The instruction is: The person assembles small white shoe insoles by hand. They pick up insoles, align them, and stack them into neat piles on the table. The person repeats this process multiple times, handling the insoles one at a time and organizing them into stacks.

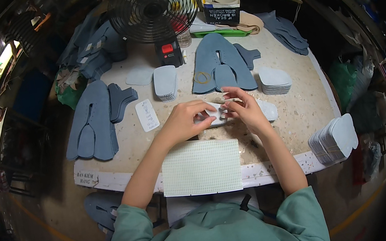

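My left hand (187, 121) is over a stack of pale grey cut pieces (216, 120), its fingers curved and the thumb apart from the fingertips. Close by on the right is my right hand (245, 110), thumb and finger brought together. Small white bits, like stickers, show at its fingertips. Another pale rounded piece (268, 110) lies partly under that hand. In front of me, a pale sheet printed with a fine grid (201, 168) reaches over the table's near edge.
Blue-grey shoe-upper pieces (88, 123) lie left, with more (214, 65) behind my hands. Pale stacks stand at left (165, 82), right (275, 79) and the right edge (335, 139). A black fan (154, 9) and a bucket (221, 4) are at the back.
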Available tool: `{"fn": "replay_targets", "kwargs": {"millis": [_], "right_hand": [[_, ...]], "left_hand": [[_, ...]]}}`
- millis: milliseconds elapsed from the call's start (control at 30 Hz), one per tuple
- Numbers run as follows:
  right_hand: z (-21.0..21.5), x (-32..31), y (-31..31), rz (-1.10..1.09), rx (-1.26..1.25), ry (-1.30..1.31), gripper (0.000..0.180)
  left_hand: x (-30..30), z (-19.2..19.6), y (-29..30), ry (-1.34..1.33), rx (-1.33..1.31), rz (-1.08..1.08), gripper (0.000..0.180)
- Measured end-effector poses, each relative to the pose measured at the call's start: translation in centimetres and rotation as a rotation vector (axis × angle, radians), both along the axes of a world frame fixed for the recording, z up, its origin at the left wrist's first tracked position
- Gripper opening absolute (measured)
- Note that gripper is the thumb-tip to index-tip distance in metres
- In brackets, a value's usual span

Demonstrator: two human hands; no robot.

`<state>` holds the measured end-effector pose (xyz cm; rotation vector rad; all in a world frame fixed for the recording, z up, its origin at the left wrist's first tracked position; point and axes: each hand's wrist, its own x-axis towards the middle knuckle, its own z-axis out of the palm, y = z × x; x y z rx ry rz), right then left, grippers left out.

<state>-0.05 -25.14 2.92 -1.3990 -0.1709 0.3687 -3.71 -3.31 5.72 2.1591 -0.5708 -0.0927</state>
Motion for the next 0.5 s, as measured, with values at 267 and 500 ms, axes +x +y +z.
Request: {"fn": "replay_targets", "kwargs": {"millis": [267, 500], "right_hand": [[0.1, -0.9, 0.4, -0.024, -0.737, -0.686, 0.005], [-0.9, -0.9, 1.2, -0.198, -0.937, -1.157, 0.006]], "left_hand": [[1.0, -3.0, 0.2, -0.297, 0.195, -0.019, 0.055], [1.4, -2.7, 0.3, -0.266, 0.176, -0.023, 0.053]]}}
